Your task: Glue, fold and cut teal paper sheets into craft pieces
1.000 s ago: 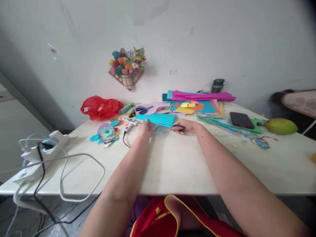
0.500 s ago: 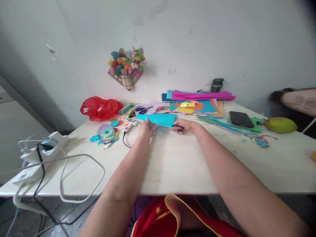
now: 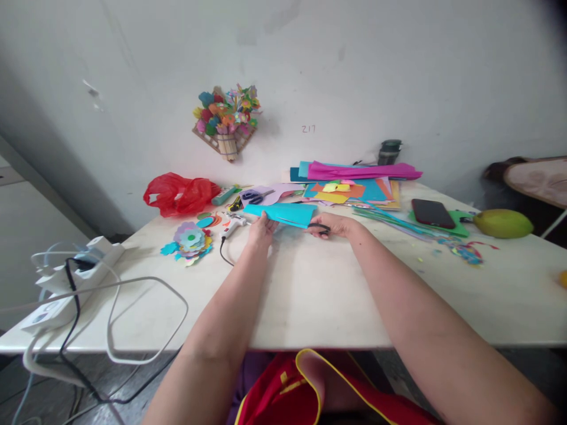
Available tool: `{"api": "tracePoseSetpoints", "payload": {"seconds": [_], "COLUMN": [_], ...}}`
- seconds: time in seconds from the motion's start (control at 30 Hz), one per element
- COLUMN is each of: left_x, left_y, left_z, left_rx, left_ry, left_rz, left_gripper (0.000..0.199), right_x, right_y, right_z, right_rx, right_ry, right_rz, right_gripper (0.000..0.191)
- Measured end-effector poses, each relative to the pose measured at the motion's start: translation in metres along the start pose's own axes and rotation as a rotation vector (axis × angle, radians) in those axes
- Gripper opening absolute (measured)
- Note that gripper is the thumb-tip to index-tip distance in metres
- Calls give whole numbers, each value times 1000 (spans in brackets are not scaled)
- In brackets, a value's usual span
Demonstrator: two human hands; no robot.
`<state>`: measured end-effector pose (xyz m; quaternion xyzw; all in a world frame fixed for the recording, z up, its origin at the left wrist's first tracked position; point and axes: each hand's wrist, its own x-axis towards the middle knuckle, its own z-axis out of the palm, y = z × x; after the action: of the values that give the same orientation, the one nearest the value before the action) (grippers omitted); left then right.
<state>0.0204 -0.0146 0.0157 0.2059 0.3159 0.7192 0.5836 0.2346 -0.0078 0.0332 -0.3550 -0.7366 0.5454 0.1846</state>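
A sheet of bright blue paper (image 3: 283, 213) is held above the table in front of me. My left hand (image 3: 263, 226) is closed on its lower left edge, thumb on top. In my right hand (image 3: 335, 225) is a pair of scissors (image 3: 319, 227) with black handles, fingers wrapped round them. Their blades lie along the paper's near edge and are mostly hidden by it. Just left of my left hand rests a white glue gun (image 3: 233, 225), its black cord trailing forward. Farther left is a pile of cut paper flowers (image 3: 191, 241).
Behind the blue sheet lie dark-handled scissors (image 3: 256, 195) and stacked coloured paper (image 3: 354, 192). A red plastic bag (image 3: 181, 193) sits back left. On the right are paper strips (image 3: 394, 222), a phone (image 3: 433, 213) and a mango-like fruit (image 3: 504, 224). Cables loop from a power strip (image 3: 73, 289).
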Motion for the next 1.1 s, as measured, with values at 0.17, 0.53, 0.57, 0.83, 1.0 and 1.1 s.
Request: {"api": "tracePoseSetpoints", "payload": {"seconds": [0.17,0.53,0.57,0.83,1.0,1.1], "left_x": [2,1,1,-1,-2,0], "left_y": [-1,0,0,2,3,3], "left_z": [-1,0,0,1,2,0], "left_rx": [-16,-5,-4,-19,-34,-44], "left_ry": [5,4,2,7,14,12], "left_rz": [-3,15,15,10,-7,-7], "left_gripper": [4,3,3,4,2,1], "right_x": [1,0,0,-2,-2,-1], "right_y": [1,1,1,-3,-7,-8], "right_z": [-1,-1,-1,2,2,2], "right_rx": [-7,-21,-24,6,-5,-41], "right_ry": [21,37,34,40,147,174], "right_rz": [10,-18,-25,-25,2,-15], "right_gripper": [25,23,24,25,30,36]}}
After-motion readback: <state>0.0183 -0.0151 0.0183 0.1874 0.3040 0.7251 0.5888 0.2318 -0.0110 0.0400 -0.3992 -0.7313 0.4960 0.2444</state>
